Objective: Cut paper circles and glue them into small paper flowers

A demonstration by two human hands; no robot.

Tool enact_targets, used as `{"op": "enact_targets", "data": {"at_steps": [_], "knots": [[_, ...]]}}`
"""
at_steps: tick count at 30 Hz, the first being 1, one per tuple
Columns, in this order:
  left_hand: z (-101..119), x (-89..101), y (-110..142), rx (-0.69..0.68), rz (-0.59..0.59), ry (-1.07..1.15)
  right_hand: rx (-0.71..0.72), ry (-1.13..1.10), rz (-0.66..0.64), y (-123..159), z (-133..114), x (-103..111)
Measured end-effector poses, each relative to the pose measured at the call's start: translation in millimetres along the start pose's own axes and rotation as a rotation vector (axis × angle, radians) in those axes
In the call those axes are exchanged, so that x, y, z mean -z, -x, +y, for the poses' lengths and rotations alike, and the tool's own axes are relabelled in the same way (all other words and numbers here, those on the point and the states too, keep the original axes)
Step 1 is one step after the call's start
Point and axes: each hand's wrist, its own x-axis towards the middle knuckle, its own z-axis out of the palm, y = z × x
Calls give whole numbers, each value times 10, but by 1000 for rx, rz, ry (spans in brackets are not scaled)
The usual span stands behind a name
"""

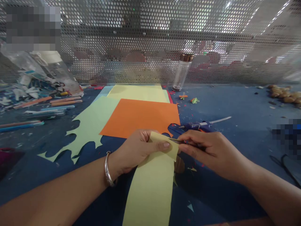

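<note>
In the head view my left hand [143, 147] pinches a strip of yellow paper [150, 191] between thumb and fingers. The strip is folded over at its top and hangs down to the lower edge of the view. My right hand [209, 150] is closed around scissors [176, 141], whose handles are mostly hidden by the fingers. Their blades meet the right edge of the folded paper, beside my left thumb. Just beyond my hands lies an orange sheet [143, 116], with cutouts along its near right corner.
A green sheet [94, 125] with scalloped cuts lies left of the orange one, and yellow paper [138, 91] behind. A blue glue gun [197, 126] rests past my right hand. A clear bottle [182, 73] stands by the perforated metal screen [150, 40]. Glue sticks [66, 102] lie left.
</note>
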Motion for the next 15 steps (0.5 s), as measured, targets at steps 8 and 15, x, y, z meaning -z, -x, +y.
{"op": "enact_targets", "data": {"at_steps": [8,15], "knots": [[-10,-12,4,-4,-5,1,4,2,1,-2,-3,-7],[8,-18,-8,-27,-2,-8,0,26,-14,5,-17,2]]}}
